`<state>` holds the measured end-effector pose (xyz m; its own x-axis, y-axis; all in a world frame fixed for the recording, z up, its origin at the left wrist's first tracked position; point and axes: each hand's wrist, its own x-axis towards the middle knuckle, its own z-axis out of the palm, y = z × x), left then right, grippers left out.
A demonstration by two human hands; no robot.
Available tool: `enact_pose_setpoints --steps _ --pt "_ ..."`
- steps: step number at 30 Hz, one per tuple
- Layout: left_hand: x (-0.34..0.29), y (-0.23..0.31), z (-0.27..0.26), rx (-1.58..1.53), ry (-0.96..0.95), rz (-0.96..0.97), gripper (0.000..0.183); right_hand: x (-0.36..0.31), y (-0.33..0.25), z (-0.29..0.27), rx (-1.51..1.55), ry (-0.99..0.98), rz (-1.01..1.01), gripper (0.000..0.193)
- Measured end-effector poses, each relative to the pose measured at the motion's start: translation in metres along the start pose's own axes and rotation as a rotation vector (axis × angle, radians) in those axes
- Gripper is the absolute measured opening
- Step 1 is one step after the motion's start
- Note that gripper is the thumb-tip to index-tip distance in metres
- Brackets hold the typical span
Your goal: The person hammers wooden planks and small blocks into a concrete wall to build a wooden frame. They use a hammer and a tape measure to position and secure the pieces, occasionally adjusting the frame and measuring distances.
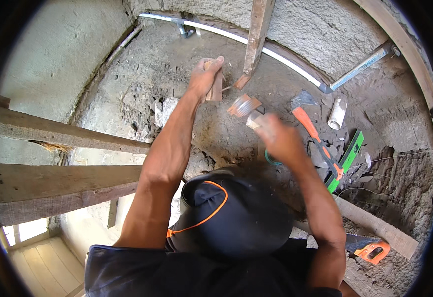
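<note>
My left hand (pixel 207 78) is stretched out in front, its fingers closed round a short wooden block (pixel 215 90) held just above the dirt floor. Smeared by motion, my right hand (pixel 275 134) grips a tool (pixel 245 106) with a shiny metal end; the blur hides its exact kind. That metal end is apart from the block, to its lower right. A wooden post (pixel 258 37) stands just beyond, its foot near my left hand. Below my right hand, a teal ring-shaped thing (pixel 272 158) is partly hidden.
White pipe (pixel 286 60) runs along the rough wall. At right lie a pipe stub (pixel 337 115), an orange-and-black-handled tool (pixel 309 124), a green level (pixel 349 157), a plank (pixel 382 228) and an orange-handled saw (pixel 375 251). Timber beams (pixel 63 180) cross the left. A dark cap (pixel 236 218) blocks the lower middle.
</note>
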<state>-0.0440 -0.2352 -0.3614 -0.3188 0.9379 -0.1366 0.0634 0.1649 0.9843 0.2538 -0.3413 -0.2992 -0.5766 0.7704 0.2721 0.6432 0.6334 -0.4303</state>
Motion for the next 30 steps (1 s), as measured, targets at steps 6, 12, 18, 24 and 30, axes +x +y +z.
enact_pose_setpoints --steps 6,12,18,24,30 --pt "-0.069 0.062 0.017 -0.094 -0.328 0.299 0.056 0.024 -0.006 -0.072 0.408 0.066 0.227 0.045" --pt "-0.100 0.094 0.033 -0.056 -0.396 0.471 0.056 0.016 -0.025 -0.074 0.323 -0.059 0.161 0.049" --pt "-0.103 0.107 0.032 -0.004 -0.428 0.361 0.050 0.013 -0.013 -0.070 0.296 -0.099 0.222 0.057" --pt "-0.101 0.103 0.032 -0.166 -0.501 0.330 0.053 0.014 -0.008 -0.072 0.307 -0.184 0.239 0.059" --pt "-0.106 0.099 0.043 -0.224 -0.438 0.400 0.052 0.013 -0.008 -0.078 0.393 -0.262 0.263 0.039"
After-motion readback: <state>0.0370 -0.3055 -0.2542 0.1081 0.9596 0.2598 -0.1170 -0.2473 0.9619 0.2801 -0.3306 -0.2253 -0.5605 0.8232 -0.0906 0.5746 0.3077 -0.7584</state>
